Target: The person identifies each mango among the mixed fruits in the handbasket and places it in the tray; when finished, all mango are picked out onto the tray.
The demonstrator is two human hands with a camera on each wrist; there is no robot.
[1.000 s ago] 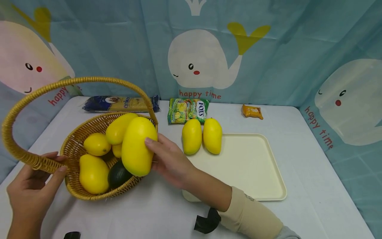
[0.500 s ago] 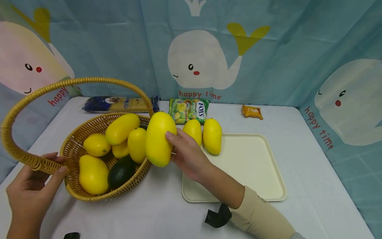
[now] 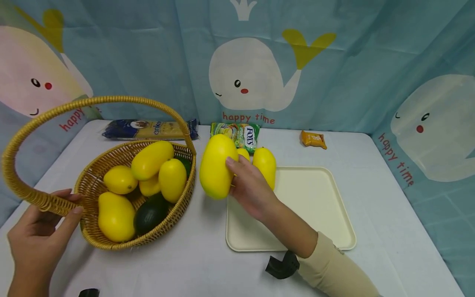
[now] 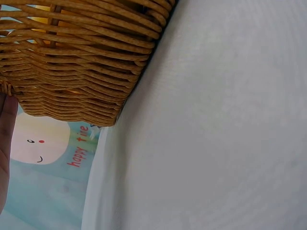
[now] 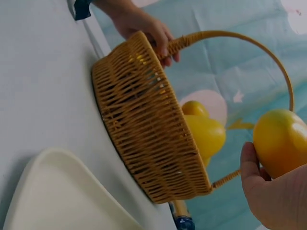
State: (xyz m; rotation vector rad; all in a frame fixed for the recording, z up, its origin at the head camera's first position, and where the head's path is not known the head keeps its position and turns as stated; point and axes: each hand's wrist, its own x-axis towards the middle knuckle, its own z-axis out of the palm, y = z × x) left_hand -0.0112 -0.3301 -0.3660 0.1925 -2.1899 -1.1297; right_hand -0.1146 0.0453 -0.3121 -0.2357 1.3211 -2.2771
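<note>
I face a creased blue curtain (image 3: 356, 97) — printed with pale whales (image 3: 243, 62) and red "happy time" lettering (image 3: 248, 118) — beyond my white-clothed table (image 3: 386, 231).

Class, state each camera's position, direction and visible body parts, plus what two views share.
Head: head-worn, facing forward and down over basket and tray; left hand and right hand show.
Left wrist: worn there, facing the basket's side and white table; part of left hand shows.
Right wrist: worn there, facing basket and tray corner; both hands show.
Head and right wrist share the held yellow fruit.
</note>
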